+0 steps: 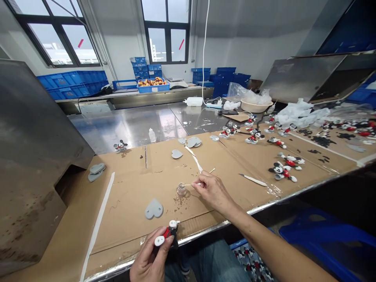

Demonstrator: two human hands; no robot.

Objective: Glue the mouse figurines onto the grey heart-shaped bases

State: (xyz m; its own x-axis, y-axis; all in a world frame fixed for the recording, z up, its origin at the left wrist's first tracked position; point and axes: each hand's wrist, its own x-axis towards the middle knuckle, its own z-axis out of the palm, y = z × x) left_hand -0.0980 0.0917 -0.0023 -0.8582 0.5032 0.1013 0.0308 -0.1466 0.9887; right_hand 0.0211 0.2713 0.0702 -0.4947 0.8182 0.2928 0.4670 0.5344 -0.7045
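Note:
Near the table's front edge, my left hand (152,254) is closed around a small mouse figurine (168,232) with red shorts; its white feet face up and its head is hidden. My right hand (212,190) pinches a thin cotton swab (188,185), whose far end reaches into the mouth of a small clear glass jar (181,190). Brown specks are scattered around the jar. Between the jar and my left hand lies a grey heart-shaped base (154,208) with small holes in it.
Cardboard (129,196) covers the front of the metal table. More heart bases (194,141) lie at the back and left. A craft knife (253,179) and several mouse figurines (282,171) lie to the right. A metal housing (32,168) stands at the left.

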